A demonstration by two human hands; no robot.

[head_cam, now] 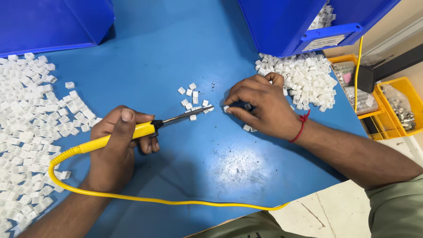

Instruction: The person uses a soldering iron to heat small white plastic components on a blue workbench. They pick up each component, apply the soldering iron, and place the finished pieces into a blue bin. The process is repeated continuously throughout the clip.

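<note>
Left hand (115, 145) gripping yellow soldering iron (132, 132) — right hand (260, 105) pinching small white part (226, 108).

A yellow-handled soldering iron (145, 130) is lying nearly level in the left hand (115, 145), its dark tip touching a small white block (207, 108). More blocks (189, 94) are lying scattered just beyond the tip.
</note>
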